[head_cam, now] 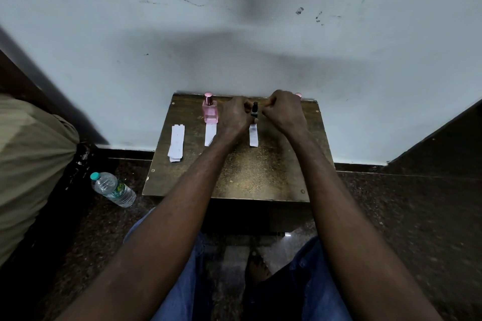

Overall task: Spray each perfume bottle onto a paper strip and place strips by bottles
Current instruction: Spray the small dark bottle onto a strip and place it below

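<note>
Brown wooden desk (pixel 250 177), worn and speckled, set against a pale wall (pixel 234 34). On it we list the following.

Pink glass perfume bottle (pixel 210 110) with a pink cap, upright near the far edge. One paper strip (pixel 210 134) lies just in front of it, its far end touching the bottle's base.

Small dark bottle (pixel 254 109), upright between our two hands, with a second strip (pixel 253 135) lying just in front of it.

Stack of spare strips (pixel 176 142), left of the pink bottle and well apart from it. They carry faint marks that we cannot read.

Pink cap (pixel 298 95) of another bottle, showing past our right hand at the wall.

Left hand (pixel 234 114): fingers curled round the dark bottle's lower part.

Right hand (pixel 283 112): fingers curled tight just right of the dark bottle's top. We cannot tell whether they hold anything.

Plastic water bottle (pixel 113 189) with a teal cap, lying on the floor to the desk's left. Its label is green and its writing too small to read. No brand shows on either perfume bottle.
</note>
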